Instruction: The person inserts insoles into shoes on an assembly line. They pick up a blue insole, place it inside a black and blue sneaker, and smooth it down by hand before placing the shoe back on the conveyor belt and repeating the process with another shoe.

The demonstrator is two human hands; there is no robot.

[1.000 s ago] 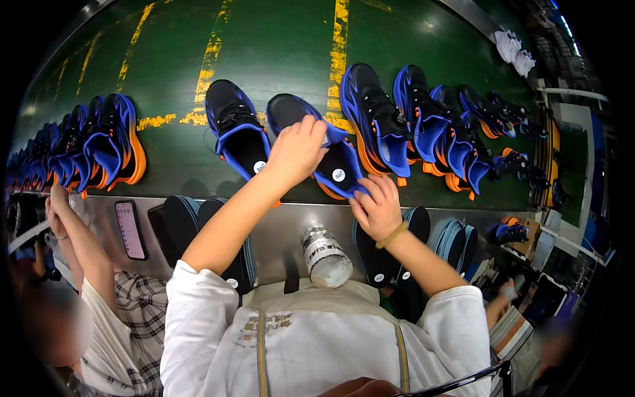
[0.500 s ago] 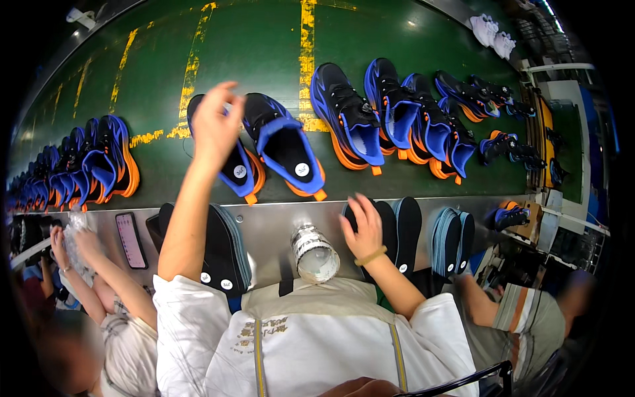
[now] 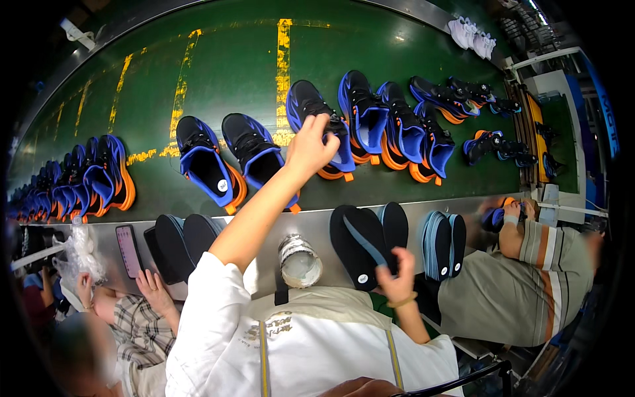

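Left hand (image 3: 312,147) at far shoe (image 3: 304,98), right hand (image 3: 398,283) at near insole (image 3: 349,255) — can't tell either grip; best spread shoe, lift insole singly

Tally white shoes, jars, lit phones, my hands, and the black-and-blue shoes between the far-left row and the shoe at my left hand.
White shoes: 2
Jar: 1
Lit phone: 1
Left hand plus right hand: 2
Black-and-blue shoes: 2
Total: 8
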